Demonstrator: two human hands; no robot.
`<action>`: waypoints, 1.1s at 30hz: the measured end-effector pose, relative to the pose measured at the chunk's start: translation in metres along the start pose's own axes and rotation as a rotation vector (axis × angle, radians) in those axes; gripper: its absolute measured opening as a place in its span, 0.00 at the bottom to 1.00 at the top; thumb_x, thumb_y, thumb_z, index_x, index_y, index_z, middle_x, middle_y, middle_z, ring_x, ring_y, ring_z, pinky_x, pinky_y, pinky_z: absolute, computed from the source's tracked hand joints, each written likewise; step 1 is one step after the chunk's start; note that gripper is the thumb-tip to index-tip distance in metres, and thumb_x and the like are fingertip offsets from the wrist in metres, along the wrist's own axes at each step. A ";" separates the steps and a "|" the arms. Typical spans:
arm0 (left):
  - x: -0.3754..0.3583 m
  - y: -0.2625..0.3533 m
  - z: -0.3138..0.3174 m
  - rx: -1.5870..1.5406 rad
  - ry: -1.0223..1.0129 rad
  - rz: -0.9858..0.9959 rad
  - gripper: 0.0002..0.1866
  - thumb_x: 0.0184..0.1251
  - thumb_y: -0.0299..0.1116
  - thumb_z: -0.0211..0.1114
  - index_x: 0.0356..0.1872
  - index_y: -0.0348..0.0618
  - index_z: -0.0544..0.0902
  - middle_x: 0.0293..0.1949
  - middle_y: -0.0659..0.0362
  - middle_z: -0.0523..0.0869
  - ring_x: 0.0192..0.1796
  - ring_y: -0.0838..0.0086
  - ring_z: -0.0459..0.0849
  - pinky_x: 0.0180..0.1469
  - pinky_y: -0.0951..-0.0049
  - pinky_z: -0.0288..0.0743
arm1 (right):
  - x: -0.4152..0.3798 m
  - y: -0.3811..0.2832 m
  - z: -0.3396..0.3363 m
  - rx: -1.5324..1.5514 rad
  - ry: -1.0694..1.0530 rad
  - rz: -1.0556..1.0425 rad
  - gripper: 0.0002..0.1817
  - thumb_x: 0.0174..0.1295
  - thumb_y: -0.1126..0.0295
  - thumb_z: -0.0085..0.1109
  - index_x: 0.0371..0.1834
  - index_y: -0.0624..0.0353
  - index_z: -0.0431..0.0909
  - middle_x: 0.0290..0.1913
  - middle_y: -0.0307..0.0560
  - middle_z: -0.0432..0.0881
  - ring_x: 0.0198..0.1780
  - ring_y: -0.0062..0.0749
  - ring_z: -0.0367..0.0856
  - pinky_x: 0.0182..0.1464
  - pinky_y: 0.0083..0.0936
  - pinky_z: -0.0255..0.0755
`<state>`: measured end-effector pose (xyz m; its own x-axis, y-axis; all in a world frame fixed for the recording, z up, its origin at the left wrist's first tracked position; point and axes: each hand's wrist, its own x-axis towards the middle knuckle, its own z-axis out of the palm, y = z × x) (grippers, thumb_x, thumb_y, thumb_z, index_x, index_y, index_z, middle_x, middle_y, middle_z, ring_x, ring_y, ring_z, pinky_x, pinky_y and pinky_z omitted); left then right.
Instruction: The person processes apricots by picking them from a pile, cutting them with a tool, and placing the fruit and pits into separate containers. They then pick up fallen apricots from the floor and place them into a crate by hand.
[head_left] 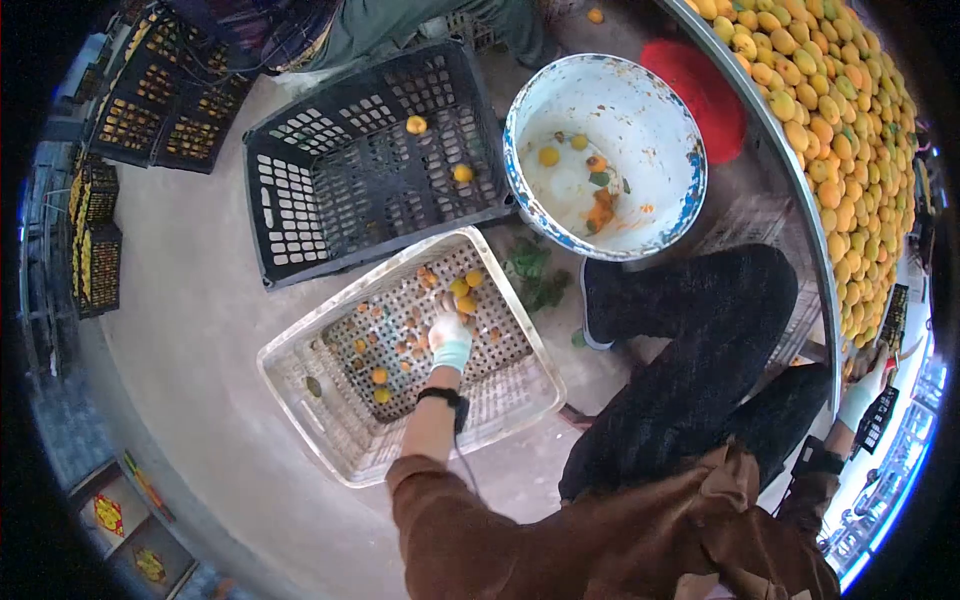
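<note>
My left hand (449, 335), in a pale glove, reaches down into a white plastic crate (288, 375) on the floor. Its fingers are apart beside a yellow-orange fruit (466, 304). Several more fruits and small brownish pieces lie scattered over the crate's perforated bottom. At the far right, beyond the pile's edge, my gloved right hand (862, 396) is closed around a red-handled tool (891, 364) with a pointed, curved metal end. Its exact kind is unclear at this distance.
A black crate (262, 225) holding two fruits stands beyond the white one. Beside it is a chipped white bucket (655, 130) with fruit scraps; a red basin (715, 115) sits behind. A metal-edged table (815, 225) bears heaped fruit (825, 110). Another person's leg (390, 30) is behind.
</note>
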<state>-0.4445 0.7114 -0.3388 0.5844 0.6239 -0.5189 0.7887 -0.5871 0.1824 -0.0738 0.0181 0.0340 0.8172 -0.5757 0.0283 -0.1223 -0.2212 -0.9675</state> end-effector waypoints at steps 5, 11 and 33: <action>0.054 0.031 0.035 -0.015 -0.084 -0.014 0.51 0.54 0.43 0.69 0.75 0.60 0.44 0.73 0.45 0.54 0.64 0.52 0.72 0.56 0.59 0.77 | -0.020 -0.038 0.012 -0.126 -0.060 -0.126 0.17 0.67 0.63 0.55 0.56 0.56 0.78 0.46 0.39 0.83 0.31 0.13 0.76 0.28 0.09 0.64; 0.068 0.041 0.066 0.333 -0.151 0.035 0.47 0.60 0.30 0.61 0.76 0.65 0.42 0.74 0.44 0.49 0.56 0.55 0.81 0.46 0.49 0.80 | -0.127 -0.081 0.106 -0.259 -0.021 -0.289 0.15 0.71 0.59 0.49 0.50 0.55 0.78 0.30 0.25 0.73 0.21 0.05 0.58 0.22 0.10 0.49; -0.018 0.059 -0.244 -1.215 0.193 0.323 0.26 0.68 0.39 0.58 0.63 0.38 0.65 0.55 0.49 0.74 0.57 0.65 0.73 0.62 0.70 0.65 | -0.087 -0.060 0.071 -0.096 -0.161 -0.288 0.13 0.68 0.65 0.54 0.49 0.57 0.80 0.24 0.28 0.71 0.18 0.09 0.58 0.18 0.13 0.47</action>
<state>-0.3621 0.7916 -0.1145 0.7194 0.6659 -0.1976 0.2124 0.0599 0.9753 -0.0971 0.1373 0.0713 0.9033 -0.3487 0.2499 0.0806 -0.4342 -0.8972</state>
